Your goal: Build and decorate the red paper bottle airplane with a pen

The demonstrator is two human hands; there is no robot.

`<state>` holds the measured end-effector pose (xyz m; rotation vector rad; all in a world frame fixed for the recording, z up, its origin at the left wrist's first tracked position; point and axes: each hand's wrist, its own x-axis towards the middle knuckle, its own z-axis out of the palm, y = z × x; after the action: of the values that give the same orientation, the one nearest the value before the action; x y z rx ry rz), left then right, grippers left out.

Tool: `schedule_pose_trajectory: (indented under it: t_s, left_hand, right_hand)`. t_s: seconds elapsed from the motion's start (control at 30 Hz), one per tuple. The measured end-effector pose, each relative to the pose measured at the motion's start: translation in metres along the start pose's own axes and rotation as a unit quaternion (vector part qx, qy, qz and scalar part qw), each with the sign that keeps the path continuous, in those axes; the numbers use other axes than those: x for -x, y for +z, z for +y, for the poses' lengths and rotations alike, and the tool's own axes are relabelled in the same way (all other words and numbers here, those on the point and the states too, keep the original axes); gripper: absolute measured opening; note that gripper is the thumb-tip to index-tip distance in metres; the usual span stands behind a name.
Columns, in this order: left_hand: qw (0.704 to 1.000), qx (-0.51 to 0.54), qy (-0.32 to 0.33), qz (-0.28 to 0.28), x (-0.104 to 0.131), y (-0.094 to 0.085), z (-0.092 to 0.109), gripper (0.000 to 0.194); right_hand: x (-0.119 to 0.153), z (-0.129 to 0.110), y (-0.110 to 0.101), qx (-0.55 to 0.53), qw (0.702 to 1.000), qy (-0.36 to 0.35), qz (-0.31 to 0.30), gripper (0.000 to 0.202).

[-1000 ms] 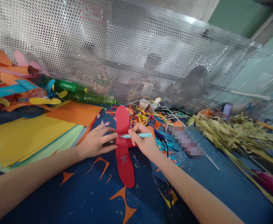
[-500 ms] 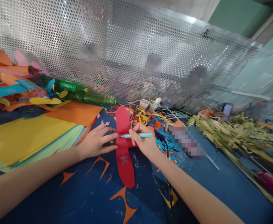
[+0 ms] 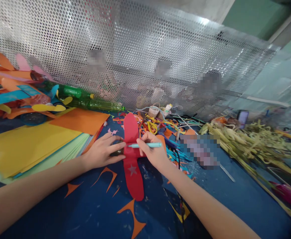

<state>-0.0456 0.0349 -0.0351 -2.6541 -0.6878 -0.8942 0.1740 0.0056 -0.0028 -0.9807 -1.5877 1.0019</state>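
Note:
A red paper shape [image 3: 133,184] like a pair of wings, with a grey star on its lower part, lies across a bottle wrapped in red. The bottle's dark end [image 3: 118,151] shows under the fingers of my left hand [image 3: 104,151], which steadies it. Closed around a light teal pen [image 3: 151,145], my right hand [image 3: 152,151] rests on the red wrap, and the pen's tip points left at its middle. A faint outline is visible beside the tip.
Yellow paper sheets [image 3: 31,146] and paper-and-bottle models [image 3: 28,96] lie left. Coloured scraps [image 3: 165,126] fill the back middle, before a perforated silver sheet [image 3: 140,49] with people behind. Dry plant strips [image 3: 260,142] lie right; orange offcuts [image 3: 135,219] lie in front.
The pen and my right hand have shifted very slightly to the left. My left hand has stayed in place on the bottle.

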Motion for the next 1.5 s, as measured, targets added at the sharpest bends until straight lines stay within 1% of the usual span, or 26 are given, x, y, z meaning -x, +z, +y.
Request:
schedule_pose_trajectory:
  t_s: [0.13, 0.27, 0.4, 0.53, 0.67, 0.8, 0.93, 1.03, 1.17, 1.33, 1.5]
  left_hand:
    - [1.000, -0.001, 0.001, 0.000, -0.0003, -0.0002, 0.0002, 0.029]
    - [1.000, 0.000, 0.004, 0.002, -0.0005, -0.0009, 0.0006, 0.030]
    - [1.000, -0.001, 0.000, 0.002, -0.0005, -0.0013, 0.0009, 0.029]
    - [1.000, 0.000, -0.001, 0.003, -0.0004, -0.0006, 0.0005, 0.029]
    - [1.000, 0.001, 0.000, 0.004, -0.0001, 0.0001, -0.0001, 0.029]
    - [1.000, 0.000, 0.002, 0.003, -0.0006, -0.0007, 0.0004, 0.028]
    - [1.000, -0.001, 0.001, 0.003, -0.0015, -0.0014, 0.0011, 0.029]
    - [1.000, -0.002, 0.001, 0.003, -0.0015, -0.0012, 0.0012, 0.029]
    - [1.000, 0.000, 0.000, 0.003, -0.0008, -0.0010, 0.0010, 0.030]
    - [1.000, 0.018, -0.017, -0.008, 0.0001, -0.0010, 0.0009, 0.032]
    - [0.998, 0.026, -0.053, -0.016, 0.0001, 0.0004, 0.0027, 0.032]
  right_hand:
    - [0.0002, -0.0003, -0.0006, 0.002, 1.000, 0.002, -0.017, 0.026]
    - [0.0010, 0.0009, -0.0005, 0.021, 1.000, 0.000, 0.000, 0.026]
    - [0.0011, 0.0024, -0.0003, 0.012, 1.000, 0.001, -0.018, 0.026]
    - [0.0014, 0.0010, -0.0002, 0.012, 1.000, 0.004, -0.007, 0.026]
    - [0.0019, -0.0007, -0.0001, 0.006, 1.000, 0.009, -0.022, 0.027]
    - [0.0019, -0.0007, -0.0002, 0.011, 1.000, 0.004, -0.008, 0.026]
    - [0.0013, -0.0003, -0.0007, 0.006, 1.000, 0.009, -0.022, 0.026]
    - [0.0014, 0.0003, -0.0007, 0.015, 1.000, 0.004, -0.010, 0.026]
    - [0.0015, 0.0002, -0.0006, 0.013, 1.000, 0.006, -0.011, 0.026]
    - [0.0007, -0.0009, -0.0013, 0.030, 0.999, 0.002, 0.020, 0.026]
    - [0.0002, -0.0004, -0.0016, 0.024, 0.999, 0.000, 0.026, 0.028]
